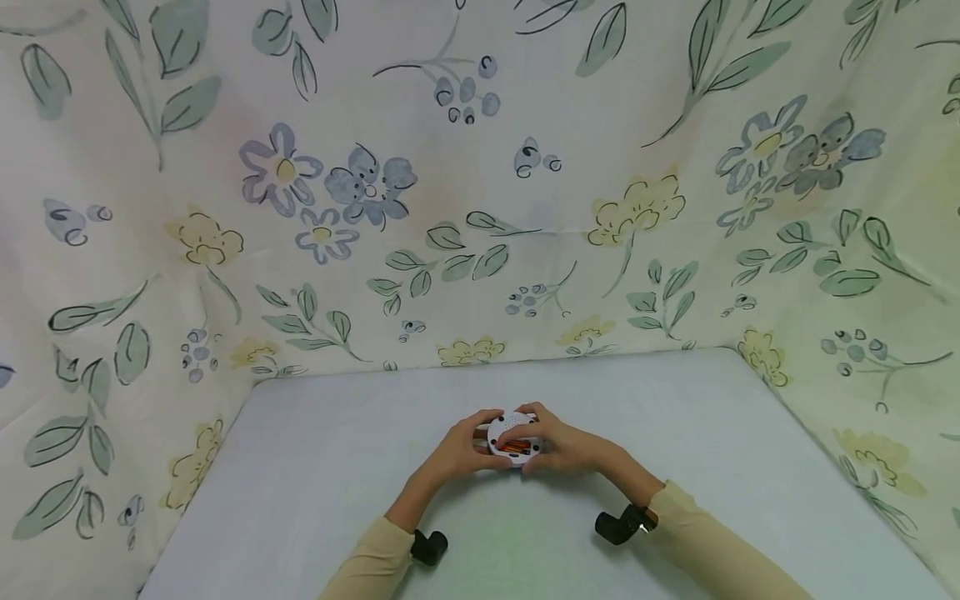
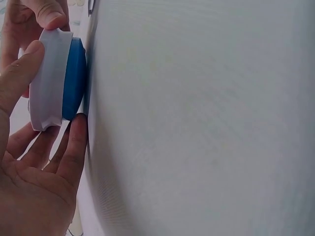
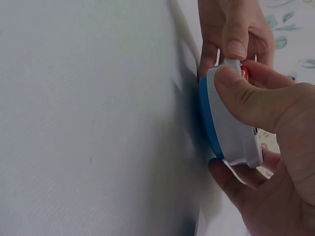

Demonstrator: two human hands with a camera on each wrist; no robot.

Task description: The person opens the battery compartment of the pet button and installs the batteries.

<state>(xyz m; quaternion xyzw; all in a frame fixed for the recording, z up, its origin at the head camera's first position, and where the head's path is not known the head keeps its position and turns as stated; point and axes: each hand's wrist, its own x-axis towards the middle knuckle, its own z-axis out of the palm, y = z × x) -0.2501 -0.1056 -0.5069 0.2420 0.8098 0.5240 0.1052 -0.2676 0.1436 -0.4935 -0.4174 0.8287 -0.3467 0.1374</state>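
Hands [image 1: 454, 450] curl round a white-and-blue device [image 2: 55, 81] from both sides.

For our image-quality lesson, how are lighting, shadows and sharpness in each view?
Head: even light, faint shadows on the white tabletop, the round battery-powered device too small for fine detail; left wrist: dimmer, a soft shadow near the left hand; right wrist: dim, a dark, soft-edged shadow beside the device's blue part.
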